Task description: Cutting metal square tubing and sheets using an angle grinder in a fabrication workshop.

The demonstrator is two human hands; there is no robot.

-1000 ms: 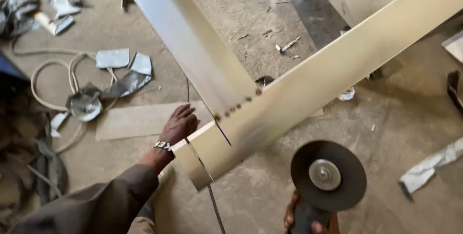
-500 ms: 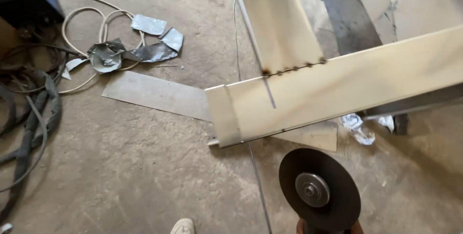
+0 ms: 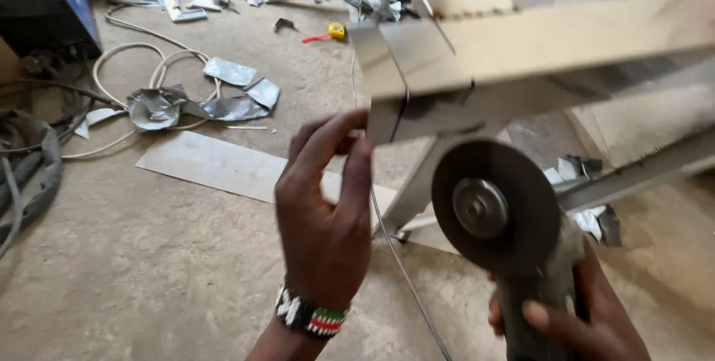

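Left hand [image 3: 325,216]: grip spread, fingertips reaching to the near end of the sheet-metal beam [image 3: 536,48], centre-far. Right hand [image 3: 573,324]: grip clenched on angle grinder [image 3: 497,208], disc just below the beam. Best steadied before contact; fingers kept off the disc.

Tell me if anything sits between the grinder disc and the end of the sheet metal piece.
Nothing visible does. The grinder disc, held in the right hand, sits just below the end of the sheet metal piece. The left hand is raised beside that end, left of the disc, not between them.
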